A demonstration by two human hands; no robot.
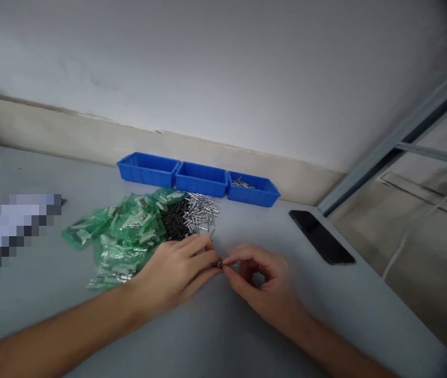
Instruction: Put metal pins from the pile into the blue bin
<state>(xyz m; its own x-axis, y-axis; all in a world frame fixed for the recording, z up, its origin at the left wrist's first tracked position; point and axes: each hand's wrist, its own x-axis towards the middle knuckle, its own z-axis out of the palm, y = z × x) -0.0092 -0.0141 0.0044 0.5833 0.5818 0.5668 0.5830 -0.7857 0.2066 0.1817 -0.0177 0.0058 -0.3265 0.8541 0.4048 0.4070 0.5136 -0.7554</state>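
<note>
My left hand [182,265] is closed in a pinch, its fingertips on a small, thin metal rivet [219,264]. From the other side, the thumb and forefinger of my right hand [266,275] pinch the same piece, so the two hands almost meet over the table. Much of the rivet is hidden by the fingers. Just beyond my left hand lie a pile of silver rivets [202,210] and, against it, a heap of dark, thin metal pieces [175,219]. Green plastic bags [132,226] holding small metal parts are heaped to the left.
Three blue bins stand in a row near the wall: a left bin [148,177], a middle bin [202,186] and a right bin [253,196] with silver pieces inside. A black phone [321,237] lies by the table's right edge. A blurred-out object [11,226] is at far left.
</note>
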